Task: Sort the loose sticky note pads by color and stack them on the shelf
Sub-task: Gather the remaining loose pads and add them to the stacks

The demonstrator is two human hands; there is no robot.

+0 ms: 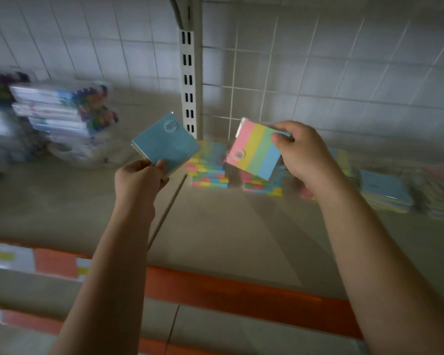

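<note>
Sticky note pads sit in both hands above the shelf [215, 226]. The left hand [137, 179] pinches a blue pad [164, 144] by its lower corner, tilted. The right hand [303, 155] grips a striped pad [254, 152] by its far edge. Under and just behind the right hand lie multicolored stacks [208, 172].

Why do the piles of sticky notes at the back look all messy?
The rainbow-striped stacks sit crooked, their pads not lined up, and the blue-topped pile to the right leans askew. The hands hold one blue pad and one striped pad above the shelf.
</note>
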